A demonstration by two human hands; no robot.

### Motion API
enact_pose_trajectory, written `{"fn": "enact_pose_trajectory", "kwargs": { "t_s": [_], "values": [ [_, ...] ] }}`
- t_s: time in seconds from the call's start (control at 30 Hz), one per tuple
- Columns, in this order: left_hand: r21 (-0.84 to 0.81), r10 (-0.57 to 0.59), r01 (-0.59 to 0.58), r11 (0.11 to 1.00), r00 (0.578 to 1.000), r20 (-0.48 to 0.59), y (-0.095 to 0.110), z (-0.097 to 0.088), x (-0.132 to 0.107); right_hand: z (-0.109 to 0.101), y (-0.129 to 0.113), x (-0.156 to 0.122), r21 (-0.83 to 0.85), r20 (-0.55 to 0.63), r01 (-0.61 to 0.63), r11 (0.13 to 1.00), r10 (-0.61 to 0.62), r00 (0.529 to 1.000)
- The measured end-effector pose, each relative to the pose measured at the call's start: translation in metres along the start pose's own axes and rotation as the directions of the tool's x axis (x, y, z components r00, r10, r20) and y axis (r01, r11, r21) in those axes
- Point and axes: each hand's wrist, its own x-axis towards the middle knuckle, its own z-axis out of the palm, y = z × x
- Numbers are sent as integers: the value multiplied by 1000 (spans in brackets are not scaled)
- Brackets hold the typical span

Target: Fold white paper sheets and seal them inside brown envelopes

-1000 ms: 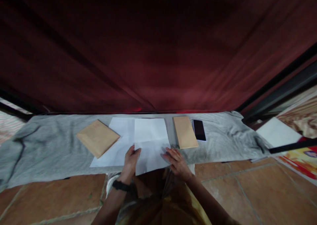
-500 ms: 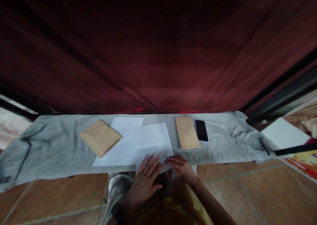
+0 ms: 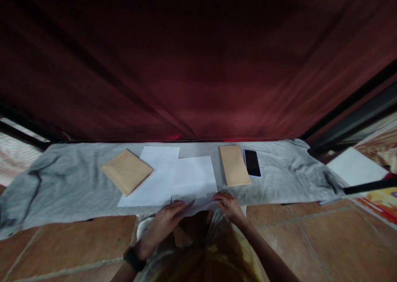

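A white sheet of paper (image 3: pixel 194 174) lies on the grey cloth, its near edge lifted and curling toward me. My left hand (image 3: pixel 169 218) is closed on the near left corner of this sheet, a dark watch on its wrist. At the near right corner, my right hand (image 3: pixel 228 205) pinches the same sheet. Under its left side lie more white sheets (image 3: pixel 153 193), partly covered by a brown envelope (image 3: pixel 127 171) set at an angle. To the right of the held sheet rests a stack of brown envelopes (image 3: pixel 235 165).
A phone (image 3: pixel 252 163) lies beside the right-hand brown stack. The grey cloth (image 3: pixel 285 170) covers a narrow surface against a dark red hanging fabric (image 3: pixel 198 67). A white board (image 3: pixel 356 167) stands at far right. Tiled floor (image 3: pixel 294 232) shows below.
My left hand has gone from lying flat, fingers spread on the paper, to gripping its near left corner. The sheet's near edge has lifted. My right hand has shifted slightly right.
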Motion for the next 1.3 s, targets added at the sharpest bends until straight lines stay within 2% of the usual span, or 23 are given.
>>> {"fn": "enact_pose_trajectory", "kwargs": {
  "t_s": [0.07,0.13,0.2,0.27,0.43,0.63,0.8,0.93,1.03,1.1,1.17,1.23,1.3],
  "values": [
    [-166,-136,120,979,987,-87,-2,-7,5,5,-1,6,6,-48,-89,996,90,995],
    [-305,-288,228,924,943,-168,-3,-12,11,8,-4,12,8,-94,-169,986,169,981],
    [-411,-386,272,870,895,-224,-4,-14,17,11,-8,17,1,-140,-233,973,231,963],
    [-445,-417,269,854,865,-278,-4,-12,24,14,-11,23,-4,-183,-274,962,268,946],
    [-219,-396,333,917,824,-406,-12,-6,44,18,-20,44,-92,-247,-390,916,359,900],
    [-97,-426,425,900,812,-399,-16,-10,66,17,-26,67,-299,-202,-547,782,509,837],
    [7,-494,539,842,777,-390,-9,-12,76,17,-25,78,-359,-200,-594,720,562,802],
    [87,-513,586,806,763,-392,-2,-7,78,17,-26,84,-396,-202,-608,688,580,789],
    [226,-398,549,805,781,-482,1,-5,78,17,-27,86,-416,-201,-604,680,579,790],
    [332,-223,465,821,796,-562,2,-4,76,17,-27,86,-426,-199,-599,678,576,793],
    [445,-21,336,830,816,-577,6,0,75,18,-27,85,-434,-199,-595,676,572,796],
    [556,167,147,818,864,-474,12,8,72,19,-27,85,-442,-202,-592,674,568,798],
    [624,294,-34,781,901,-319,20,21,69,20,-26,85,-446,-212,-591,672,562,799]
  ]
}}
